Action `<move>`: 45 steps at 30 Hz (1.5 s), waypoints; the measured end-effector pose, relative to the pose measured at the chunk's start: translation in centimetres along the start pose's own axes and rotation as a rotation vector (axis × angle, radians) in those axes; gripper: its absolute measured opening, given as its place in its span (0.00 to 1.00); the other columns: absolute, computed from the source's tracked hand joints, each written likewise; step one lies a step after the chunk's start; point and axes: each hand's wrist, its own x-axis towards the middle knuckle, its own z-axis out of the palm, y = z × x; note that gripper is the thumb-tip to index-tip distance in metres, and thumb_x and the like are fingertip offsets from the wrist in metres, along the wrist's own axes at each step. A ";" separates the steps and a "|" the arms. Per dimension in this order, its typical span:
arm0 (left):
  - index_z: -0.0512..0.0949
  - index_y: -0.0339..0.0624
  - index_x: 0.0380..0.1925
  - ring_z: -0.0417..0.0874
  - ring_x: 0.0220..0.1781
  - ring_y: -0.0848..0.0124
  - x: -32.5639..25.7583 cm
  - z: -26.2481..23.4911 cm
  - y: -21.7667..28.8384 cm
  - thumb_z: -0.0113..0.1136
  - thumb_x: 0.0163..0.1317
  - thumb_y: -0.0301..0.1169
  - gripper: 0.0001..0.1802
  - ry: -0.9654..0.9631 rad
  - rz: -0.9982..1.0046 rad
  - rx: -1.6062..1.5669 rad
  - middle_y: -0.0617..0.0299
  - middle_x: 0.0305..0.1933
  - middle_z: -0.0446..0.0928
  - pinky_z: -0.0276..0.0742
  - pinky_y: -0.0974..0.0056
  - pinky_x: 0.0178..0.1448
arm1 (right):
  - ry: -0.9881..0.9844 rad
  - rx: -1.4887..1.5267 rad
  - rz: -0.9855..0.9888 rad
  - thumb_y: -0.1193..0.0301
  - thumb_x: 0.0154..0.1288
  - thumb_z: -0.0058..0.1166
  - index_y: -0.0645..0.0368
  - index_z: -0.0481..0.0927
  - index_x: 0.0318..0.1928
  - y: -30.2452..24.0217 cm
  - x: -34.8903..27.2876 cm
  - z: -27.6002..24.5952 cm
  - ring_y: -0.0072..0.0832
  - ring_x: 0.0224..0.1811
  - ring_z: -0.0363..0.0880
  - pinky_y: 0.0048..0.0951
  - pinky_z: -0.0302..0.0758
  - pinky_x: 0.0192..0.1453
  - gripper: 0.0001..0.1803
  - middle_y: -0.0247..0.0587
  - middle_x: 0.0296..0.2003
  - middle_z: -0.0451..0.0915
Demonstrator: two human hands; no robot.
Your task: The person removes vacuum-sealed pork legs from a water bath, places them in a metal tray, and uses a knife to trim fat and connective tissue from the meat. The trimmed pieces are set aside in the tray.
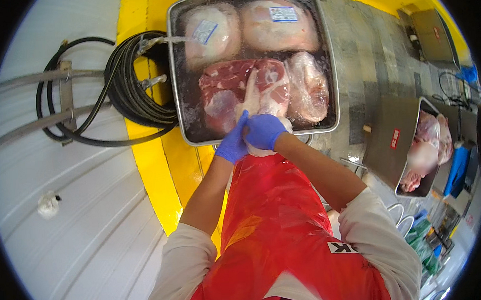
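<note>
Both my hands wear blue gloves and meet at the near rim of a metal tub filled with water. My left hand and my right hand are closed together on a pale, bunched plastic bag at the near end of a large red piece of meat. Its fat shows white on the right side. Beside it lies a clear-wrapped piece of meat. Two bigger wrapped pieces with labels, a left one and a right one, sit at the far side.
Water runs from a tap over the tub's left rim; a second tap is below it. A coiled black hose hangs beside the white wall. At right, another metal tub holds meat pieces.
</note>
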 end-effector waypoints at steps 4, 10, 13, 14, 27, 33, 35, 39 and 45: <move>0.84 0.39 0.51 0.88 0.50 0.64 1.7 -0.4 3.4 0.60 0.73 0.52 0.25 0.200 0.058 0.445 0.55 0.50 0.88 0.83 0.58 0.60 | -0.071 -0.315 -0.109 0.74 0.58 0.59 0.59 0.90 0.35 -2.5 -0.1 -0.6 0.49 0.39 0.89 0.46 0.84 0.46 0.08 0.54 0.36 0.88; 0.86 0.32 0.41 0.90 0.36 0.58 5.6 -0.8 8.1 0.62 0.64 0.38 0.18 0.968 0.471 2.025 0.54 0.39 0.88 0.86 0.53 0.42 | 0.301 0.032 -0.090 0.72 0.61 0.58 0.60 0.84 0.46 -2.3 1.0 2.2 0.52 0.44 0.87 0.48 0.83 0.50 0.13 0.56 0.43 0.86; 0.87 0.32 0.39 0.89 0.36 0.56 5.3 -3.0 12.4 0.58 0.65 0.36 0.17 0.855 0.574 1.249 0.52 0.38 0.88 0.86 0.53 0.43 | 0.385 0.113 0.078 0.68 0.59 0.59 0.59 0.84 0.43 -1.6 2.0 3.9 0.54 0.42 0.87 0.49 0.83 0.48 0.13 0.57 0.38 0.86; 0.87 0.32 0.38 0.89 0.37 0.56 5.3 -3.9 13.7 0.57 0.65 0.35 0.17 0.790 0.586 0.986 0.52 0.37 0.87 0.86 0.54 0.44 | 0.389 0.177 0.133 0.67 0.59 0.60 0.59 0.83 0.46 -1.0 2.2 4.5 0.55 0.44 0.86 0.49 0.82 0.50 0.15 0.57 0.41 0.85; 0.85 0.37 0.49 0.83 0.47 0.67 -0.6 -8.6 9.0 0.57 0.71 0.41 0.19 0.612 0.461 1.101 0.55 0.45 0.86 0.78 0.59 0.56 | 0.551 1.404 0.522 0.66 0.61 0.62 0.64 0.82 0.43 -2.1 5.5 12.3 0.29 0.40 0.80 0.38 0.79 0.49 0.15 0.45 0.39 0.84; 0.83 0.42 0.55 0.84 0.50 0.65 -3.4 -7.7 8.3 0.58 0.75 0.44 0.20 0.447 0.070 0.454 0.61 0.49 0.84 0.80 0.61 0.60 | 0.512 1.777 0.323 0.65 0.66 0.52 0.63 0.83 0.41 -5.4 8.7 14.4 0.46 0.47 0.82 0.42 0.77 0.52 0.14 0.56 0.43 0.84; 0.82 0.43 0.55 0.84 0.50 0.65 -3.2 -8.7 7.5 0.58 0.75 0.45 0.20 0.353 0.030 0.305 0.62 0.51 0.85 0.79 0.62 0.62 | 0.660 1.409 0.272 0.63 0.68 0.50 0.62 0.83 0.42 -6.1 7.9 14.1 0.51 0.52 0.80 0.45 0.75 0.57 0.15 0.59 0.47 0.83; 0.79 0.41 0.58 0.81 0.56 0.68 -1.6 -10.3 6.4 0.56 0.77 0.41 0.19 0.132 0.089 0.240 0.62 0.54 0.83 0.74 0.63 0.68 | 0.664 0.705 0.175 0.63 0.67 0.52 0.61 0.84 0.44 -5.5 4.8 11.8 0.57 0.58 0.76 0.51 0.72 0.63 0.15 0.56 0.53 0.81; 0.84 0.40 0.48 0.85 0.47 0.67 -4.1 -9.1 9.0 0.64 0.70 0.38 0.14 0.496 0.181 0.702 0.60 0.45 0.85 0.80 0.63 0.59 | 0.857 0.756 0.077 0.62 0.58 0.65 0.61 0.83 0.55 -3.2 3.8 10.8 0.59 0.67 0.70 0.54 0.67 0.72 0.25 0.58 0.63 0.75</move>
